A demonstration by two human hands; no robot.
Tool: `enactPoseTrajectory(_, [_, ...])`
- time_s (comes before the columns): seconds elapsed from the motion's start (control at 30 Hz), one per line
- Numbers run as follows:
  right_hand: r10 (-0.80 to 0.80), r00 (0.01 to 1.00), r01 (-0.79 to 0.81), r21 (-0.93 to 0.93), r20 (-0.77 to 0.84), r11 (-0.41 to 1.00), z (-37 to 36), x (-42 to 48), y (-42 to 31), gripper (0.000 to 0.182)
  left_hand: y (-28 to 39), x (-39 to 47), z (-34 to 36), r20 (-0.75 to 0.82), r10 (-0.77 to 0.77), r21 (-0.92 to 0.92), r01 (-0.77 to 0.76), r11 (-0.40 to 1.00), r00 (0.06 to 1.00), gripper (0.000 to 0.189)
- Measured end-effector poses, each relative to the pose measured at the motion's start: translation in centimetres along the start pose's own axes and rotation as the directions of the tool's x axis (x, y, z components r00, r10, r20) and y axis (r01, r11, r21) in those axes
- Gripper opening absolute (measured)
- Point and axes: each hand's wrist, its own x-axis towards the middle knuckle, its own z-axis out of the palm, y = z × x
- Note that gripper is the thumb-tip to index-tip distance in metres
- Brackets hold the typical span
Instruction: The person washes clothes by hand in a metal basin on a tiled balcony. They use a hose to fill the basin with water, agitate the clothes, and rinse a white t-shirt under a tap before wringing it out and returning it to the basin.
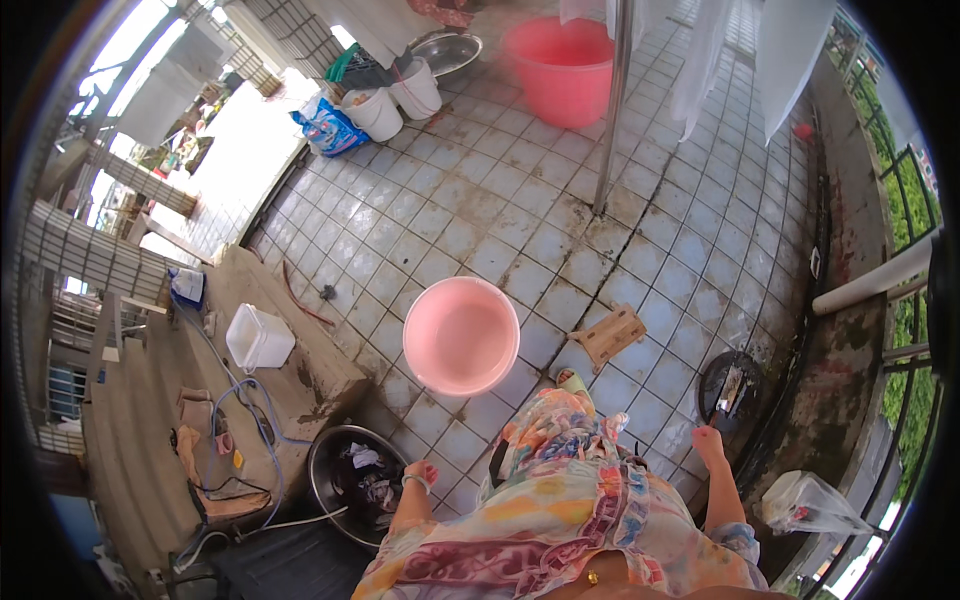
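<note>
My right hand (705, 441) grips the handle of a brush-like tool (727, 394). The tool's pale head overlaps a black round dish or cover (707, 397) on the floor; I cannot tell whether they touch. My left hand (421, 474), fingers curled and nothing visible in it, hangs by the right rim of a metal basin (319, 480). Dark water and wet cloths (367, 465) fill that basin. Ahead of me a pink plastic bucket (461, 337) stands on the tiles. To its right is a low wooden stool (615, 332), close to my slippered foot (571, 381).
Concrete steps (300, 360) at left hold a white plastic tub (262, 337) and a blue hose (251, 401). A metal pole (615, 112) rises near a large red tub (562, 82). White cloths (787, 67) hang above. A plastic bag (814, 502) hangs beside the right railing.
</note>
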Motion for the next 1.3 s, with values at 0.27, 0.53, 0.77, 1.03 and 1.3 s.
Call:
enactPoseTrajectory(0.27, [-0.242,0.903,0.235,0.064,0.356,0.970,-5.3,10.6,-12.3,0.020,-4.4,-1.2,17.5,0.109,-0.092,-0.142,0.107,0.984,0.990,0.018])
enactPoseTrajectory(0.53, [-0.155,0.738,0.393,-0.232,0.657,0.890,-9.8,22.0,-16.4,0.016,-8.0,-10.7,26.9,0.200,0.196,-0.261,-0.140,0.955,0.960,0.028])
enactPoseTrajectory(0.77, [-0.062,0.635,0.472,-0.323,0.770,0.820,-13.9,33.5,-24.6,0.014,-24.8,-21.1,31.6,-0.028,-0.035,-0.335,0.024,0.942,0.999,0.025])
enactPoseTrajectory(1.03, [-0.073,0.618,0.553,-0.366,0.783,0.749,-18.2,36.2,-27.5,0.012,-39.0,-26.5,37.2,-0.017,-0.258,-0.558,0.205,0.804,0.966,0.015])
enactPoseTrajectory(1.3, [-0.005,0.764,0.416,-0.487,0.645,0.768,-19.5,34.8,-25.5,0.009,-43.4,-23.3,30.3,-0.077,-0.187,-0.622,0.099,0.777,0.979,0.010])
